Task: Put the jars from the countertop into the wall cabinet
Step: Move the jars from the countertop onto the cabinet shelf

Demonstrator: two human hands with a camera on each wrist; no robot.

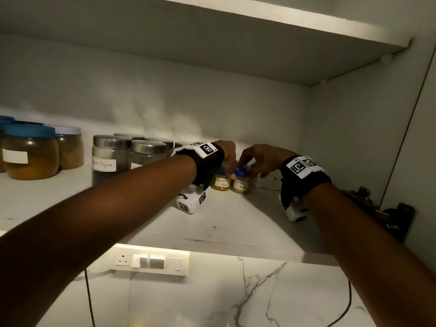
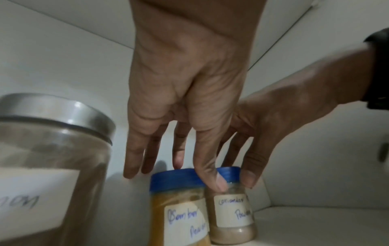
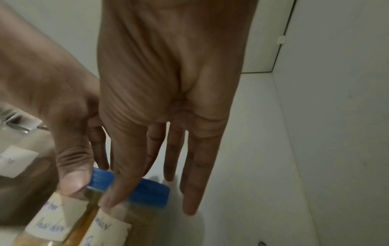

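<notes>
Both small blue-lidded jars stand on the cabinet shelf (image 1: 236,220), touching, right under your fingertips. Your left hand (image 2: 185,79) pinches the sambar jar (image 2: 179,208) at its lid, thumb in front, fingers loosely spread behind, and your right hand (image 3: 168,74) pinches the coriander jar (image 2: 231,216) the same way. I'd judge them light, rigid, smooth and easy to tip, so grip at lid or neck; the steel-lidded jar (image 2: 52,149) sits just outside your left fingers.

The sambar jar (image 2: 179,208) and steel-lidded jar (image 2: 52,149) run off the left wrist view's edges.
</notes>
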